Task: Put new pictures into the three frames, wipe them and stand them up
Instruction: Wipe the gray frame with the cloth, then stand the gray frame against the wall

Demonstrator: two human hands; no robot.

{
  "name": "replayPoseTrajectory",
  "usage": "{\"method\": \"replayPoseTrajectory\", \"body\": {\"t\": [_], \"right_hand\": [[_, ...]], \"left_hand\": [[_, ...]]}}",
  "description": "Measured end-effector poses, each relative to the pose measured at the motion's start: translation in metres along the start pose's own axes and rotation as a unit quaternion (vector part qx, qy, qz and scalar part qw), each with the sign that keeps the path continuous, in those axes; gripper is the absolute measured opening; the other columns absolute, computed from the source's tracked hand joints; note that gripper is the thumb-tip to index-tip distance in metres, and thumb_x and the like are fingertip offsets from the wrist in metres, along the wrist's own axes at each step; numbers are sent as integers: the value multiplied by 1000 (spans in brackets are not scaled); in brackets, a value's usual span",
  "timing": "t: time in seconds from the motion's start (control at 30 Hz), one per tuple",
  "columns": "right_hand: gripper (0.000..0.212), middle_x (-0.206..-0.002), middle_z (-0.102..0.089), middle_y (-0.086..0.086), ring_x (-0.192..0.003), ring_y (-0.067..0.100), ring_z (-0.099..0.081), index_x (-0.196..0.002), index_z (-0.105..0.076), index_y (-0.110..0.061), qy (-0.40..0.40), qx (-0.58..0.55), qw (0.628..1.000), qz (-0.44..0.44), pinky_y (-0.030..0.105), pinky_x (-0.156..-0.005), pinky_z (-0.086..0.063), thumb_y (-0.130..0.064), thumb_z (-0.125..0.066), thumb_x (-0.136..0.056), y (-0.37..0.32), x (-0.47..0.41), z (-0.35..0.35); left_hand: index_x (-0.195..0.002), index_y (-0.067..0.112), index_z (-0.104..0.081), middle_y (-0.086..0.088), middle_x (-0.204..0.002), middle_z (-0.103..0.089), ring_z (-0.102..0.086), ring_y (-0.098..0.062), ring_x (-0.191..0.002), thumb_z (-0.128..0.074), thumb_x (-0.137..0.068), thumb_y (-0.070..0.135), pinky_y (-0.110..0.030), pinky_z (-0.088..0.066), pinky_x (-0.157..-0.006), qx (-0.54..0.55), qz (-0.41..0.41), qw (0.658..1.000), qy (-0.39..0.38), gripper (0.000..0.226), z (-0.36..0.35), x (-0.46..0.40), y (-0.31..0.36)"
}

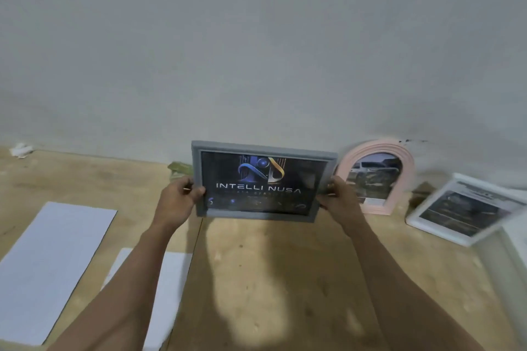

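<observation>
Left fingers: we see the left hand (179, 196) pinching the left edge of the grey frame (261, 181), thumb on the front rim and the other fingers curled behind it.
Right fingers: the right hand (339, 198) grips the frame's right edge the same way, closed around it.
Grey frame: upright, facing us, with a dark logo print inside; whether its lower edge touches the desk (271, 279) we cannot tell.
Done so far: we judge all three frames filled. The pink arched frame (379, 177) stands against the wall (256, 51) just right of the grey one; the white frame (459, 211), further right, tilts back, blurred, and we cannot tell what props it.
Left to do: seating the grey frame on its stand, we think; whether wiping is finished does not show.
Desk: pale wood with a seam, two white sheets (54, 265) at the left, a crumpled white scrap (20, 149) in the far left corner, something greenish (179, 169) behind the left hand.
Room: a plain grey-white wall, scuffed above the pink frame.
</observation>
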State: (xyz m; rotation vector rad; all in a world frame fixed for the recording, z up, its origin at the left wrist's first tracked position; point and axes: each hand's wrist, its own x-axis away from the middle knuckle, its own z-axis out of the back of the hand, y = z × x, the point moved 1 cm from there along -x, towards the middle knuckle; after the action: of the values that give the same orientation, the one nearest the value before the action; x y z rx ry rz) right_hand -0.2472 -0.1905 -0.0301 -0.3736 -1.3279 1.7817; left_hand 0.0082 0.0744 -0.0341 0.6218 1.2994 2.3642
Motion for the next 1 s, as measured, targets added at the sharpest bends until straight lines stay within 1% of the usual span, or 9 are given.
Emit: {"method": "replayPoseTrajectory", "body": {"t": [0.1, 0.23, 0.37, 0.47, 0.53, 0.73, 0.83, 0.93, 1.0], "right_hand": [[26, -92, -71, 2, -88, 21, -67, -100, -64, -17, 53, 12, 998, -12, 46, -82, -56, -1, -67, -79, 11, -22, -6], [26, -96, -69, 0, -90, 16, -64, -105, -63, -14, 65, 23, 998, 3, 32, -79, -51, 1, -63, -84, 18, -33, -12], [27, -96, -69, 6, -91, 27, -65, -103, -57, -17, 104, 40, 994, -6, 46, -83, -52, -7, -63, -79, 32, -53, -21], [23, -94, -68, 9, -89, 29, -64, -103, -58, -11, 123, 56, 991, -18, 40, -79, -51, -2, -64, -83, 26, -65, -25], [19, -91, -68, 10, -86, 29, -65, -99, -58, -9, 130, 101, 986, -5, 42, -76, -53, -4, -65, -83, 25, -73, -24], [20, -89, -68, 10, -84, 30, -64, -105, -59, -9, 130, 144, 981, -4, 42, -74, -53, -9, -64, -86, 32, -79, -28], [20, -90, -68, 12, -84, 30, -64, -105, -59, -7, 131, 156, 979, -1, 40, -73, -52, -9, -64, -85, 30, -77, -28], [20, -91, -68, 16, -87, 34, -65, -103, -58, -5, 124, 155, 980, -25, 38, -73, -49, -10, -64, -86, 28, -74, -30], [34, -102, -69, 15, -95, 32, -65, -116, -56, -5, 112, 132, 984, -39, 38, -78, -50, -11, -67, -84, 25, -65, -32]], "left_hand": [[-99, 8, -72, -8, -94, -72, -66, -27, -88, -66, -92, 12, -37, -51, -77, -39, -7, 999, 23, 10, -25, -18, 6], [-104, 11, -72, -6, -94, -73, -68, -26, -89, -64, -93, 8, -39, -53, -80, -27, 20, 999, 29, 15, -43, -42, 0], [-108, 11, -72, -5, -97, -73, -69, -24, -92, -63, -93, 7, -39, -53, -81, -23, 15, 999, 33, 18, -55, -62, 4], [-108, 16, -71, -4, -95, -74, -70, -24, -91, -62, -92, 14, -46, -57, -83, -18, 10, 999, 40, 19, -58, -77, 6], [-106, 18, -71, -3, -94, -75, -71, -23, -89, -61, -89, 20, -48, -57, -82, -26, 5, 999, 38, 20, -61, -84, 3], [-112, 8, -72, -6, -97, -72, -67, -22, -89, -62, -95, 7, -28, -49, -71, -54, -13, 997, 44, 20, -71, -89, -9], [-115, 9, -71, -5, -97, -71, -67, -23, -90, -61, -95, 8, -33, -53, -76, -48, -8, 998, 36, 22, -70, -91, -9], [-115, 6, -69, -3, -96, -68, -63, -20, -87, -60, -95, 8, -20, -46, -65, -74, -8, 996, 40, 22, -71, -86, -3], [-117, 2, -67, -7, -101, -66, -60, -20, -87, -62, -94, 10, -22, -42, -66, -94, -18, 993, 67, 24, -72, -78, 3]]}}
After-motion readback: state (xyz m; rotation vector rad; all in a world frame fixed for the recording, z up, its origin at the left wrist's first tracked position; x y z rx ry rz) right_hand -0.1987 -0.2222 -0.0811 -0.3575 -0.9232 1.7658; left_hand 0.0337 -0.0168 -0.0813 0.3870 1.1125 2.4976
